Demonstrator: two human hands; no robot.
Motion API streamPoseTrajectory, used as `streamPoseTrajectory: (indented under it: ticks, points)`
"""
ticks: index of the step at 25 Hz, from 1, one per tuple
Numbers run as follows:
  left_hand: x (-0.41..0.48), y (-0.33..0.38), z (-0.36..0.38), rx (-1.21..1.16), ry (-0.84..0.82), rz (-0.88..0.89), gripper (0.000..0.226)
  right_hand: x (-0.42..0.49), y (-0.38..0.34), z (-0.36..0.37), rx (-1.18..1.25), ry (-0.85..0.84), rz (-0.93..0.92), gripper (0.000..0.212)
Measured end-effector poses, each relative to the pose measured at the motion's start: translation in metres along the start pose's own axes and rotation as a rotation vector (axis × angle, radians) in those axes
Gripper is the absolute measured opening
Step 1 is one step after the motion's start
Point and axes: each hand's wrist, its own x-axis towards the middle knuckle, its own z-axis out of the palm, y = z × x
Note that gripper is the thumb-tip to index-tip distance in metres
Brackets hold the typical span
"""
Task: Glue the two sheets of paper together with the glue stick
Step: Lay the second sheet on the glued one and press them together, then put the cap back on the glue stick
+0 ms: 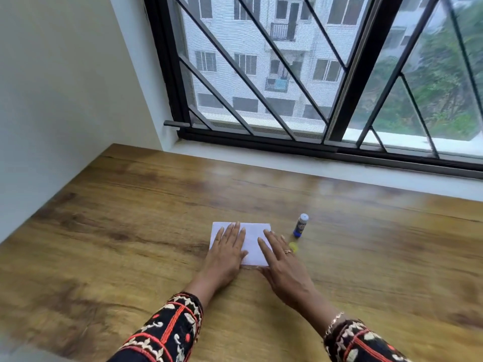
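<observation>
L hand (226, 250): flat, palm down, fingers straight & close together, tips toward 12 o'clock; presses on the left half of the paper, holds nothing.
R hand (281, 259): also flat, fingers straight & a bit spread, tips toward 11 o'clock; lies over the paper's right side, heel on the table; grips nothing.
Ring (287, 251): on a R-hand finger, gold-ish w/ a red spot.
Bracelet (334, 321): thin chain on the R wrist, at the cuff.
Sleeves (170, 330): black w/ red & cream pattern, both arms, coming in from 6 o'clock.
Paper (252, 240): white, plain, rectangular, flat on the table under both hands, centre of view. Reads as one stack; can't tell separate sheets apart. No print or writing seen.
Glue stick (301, 226): approx 2 o'clock from the paper, just beside it, not touching. Stands upright, dark blue body, pale top. Label has a yellow patch, text too small to read.
Yellow piece (294, 247): small, round, approx 6 o'clock from the glue stick, partly hidden by R-hand fingers.
Table (130, 231): wood-grain top, brown.
Window (287, 74): at 12 o'clock, black frame w/ slanted bars; white building & trees outside.
Wall (65, 87): pale, at 9–10 o'clock.
</observation>
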Motion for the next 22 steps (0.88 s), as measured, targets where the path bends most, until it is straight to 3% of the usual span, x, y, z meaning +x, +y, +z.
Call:
streamPoseTrajectory:
  ticks: [4,7,10,15,22]
  points:
    - [0.013,0.023,-0.005,-0.182,0.052,0.01,0.058,-0.028,0.029,-0.014,0.143,0.245,0.111,0.041]
    - [0.021,0.042,-0.011,-0.329,0.075,0.057,0.058,-0.036,0.053,-0.021,0.232,0.33,0.283,0.033]
    - [0.024,0.056,-0.017,-0.41,0.095,0.083,0.057,-0.027,0.072,-0.023,0.37,0.282,0.442,0.039]
    - [0.021,0.064,-0.025,-0.453,0.096,0.1,0.057,-0.002,0.085,-0.015,0.5,0.105,0.508,0.048]
    - [0.017,0.064,-0.031,-0.475,0.066,0.081,0.057,0.023,0.075,-0.005,0.573,0.198,0.613,0.024]
